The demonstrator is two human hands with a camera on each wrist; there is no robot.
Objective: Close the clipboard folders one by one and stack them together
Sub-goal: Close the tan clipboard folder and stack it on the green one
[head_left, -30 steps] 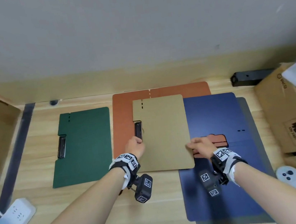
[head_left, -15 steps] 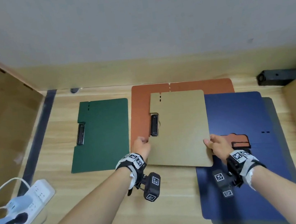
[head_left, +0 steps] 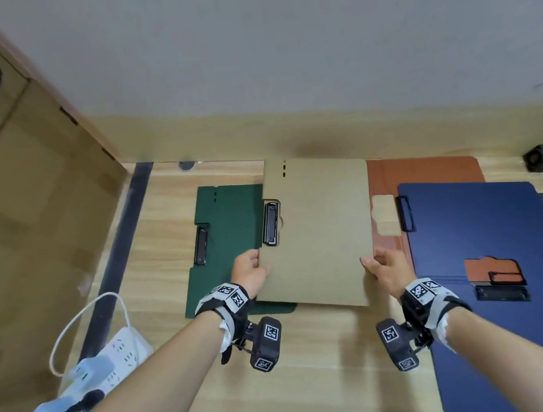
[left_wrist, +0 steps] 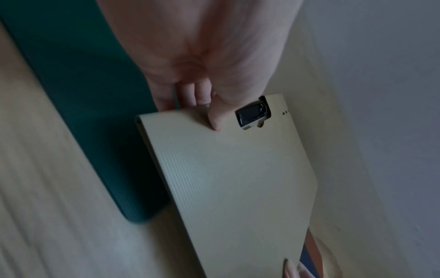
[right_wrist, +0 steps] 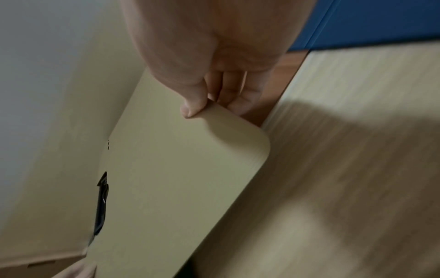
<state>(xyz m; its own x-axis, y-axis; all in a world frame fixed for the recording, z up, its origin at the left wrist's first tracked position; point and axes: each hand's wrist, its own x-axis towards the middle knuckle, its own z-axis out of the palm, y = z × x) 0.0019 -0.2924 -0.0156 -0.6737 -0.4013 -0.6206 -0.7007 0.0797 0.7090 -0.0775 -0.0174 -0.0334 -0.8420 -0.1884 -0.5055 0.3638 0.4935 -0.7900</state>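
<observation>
Setting: pale wooden worktop (head_left: 318, 365) against a grey wall with a tan skirting band; large cardboard panel at the upper left of the frame.
Far left: white power strip (head_left: 111, 361) with cord, lower left; partly cut off by the frame edge.
Green folder (head_left: 228, 232): closed, flat on the worktop, left of centre; its right part lies under the tan folder.
Left hand (head_left: 251, 274): fingers grasping the tan folder's left edge just below the clip, thumb on top, other fingers curled beneath.
Tan folder (head_left: 318, 230): closed, centre of frame, held between both hands over the green folder; whether it touches the green one cannot be told.
Handling: judged light, thin and stiff, with a smooth ribbed face that may slip; opposite side edges are the sound grip, clear of the black clip (head_left: 271, 223).
Right hand (head_left: 389, 270): fingers pinching the tan folder's right edge near its lower corner, thumb above.
Orange folder (head_left: 424, 171): open, mostly covered, right of centre.
Blue folder (head_left: 496, 245): open, right side; a grey layer shows beneath it.
Obscured: both wrist views dim and motion-blurred; underside of the tan folder hidden.
</observation>
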